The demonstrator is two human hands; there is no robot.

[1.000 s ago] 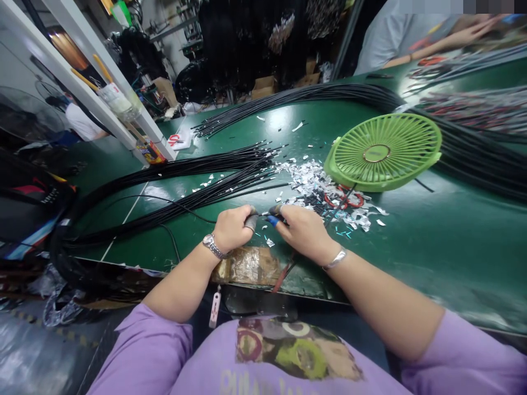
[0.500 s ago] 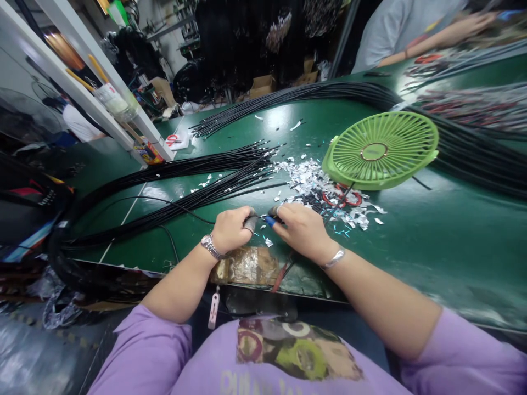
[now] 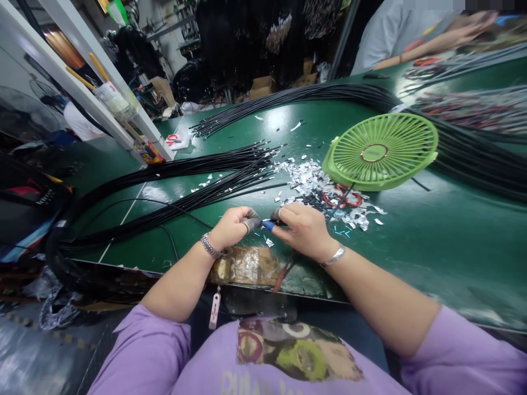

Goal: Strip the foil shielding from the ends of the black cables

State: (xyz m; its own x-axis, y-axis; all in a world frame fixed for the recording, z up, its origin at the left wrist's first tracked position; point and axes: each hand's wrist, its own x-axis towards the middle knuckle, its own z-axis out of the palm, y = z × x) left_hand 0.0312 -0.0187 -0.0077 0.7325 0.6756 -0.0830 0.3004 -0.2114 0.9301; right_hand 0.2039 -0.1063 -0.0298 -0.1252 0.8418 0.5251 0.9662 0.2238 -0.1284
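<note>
In the head view, my left hand is closed around a thin black cable that runs in from the left. Grey coverings sit on its thumb and finger. My right hand pinches the cable's tip just beside it, with a blue cover on the thumb and a dark one on a finger. The fingers hide most of the cable end; a small pale bit shows between them. Just beyond my hands lies a heap of white and silvery scraps, with red scissor-like handles in it.
Bundled black cables curve across the green table at the left, another bundle at the back. A green fan stands right of the scraps. A taped brown block lies at the front edge. Another person works at far right.
My two hands have shifted slightly where they meet, and the right fingers have drawn a little apart from the left ones. The other person's hand at far right has moved.
</note>
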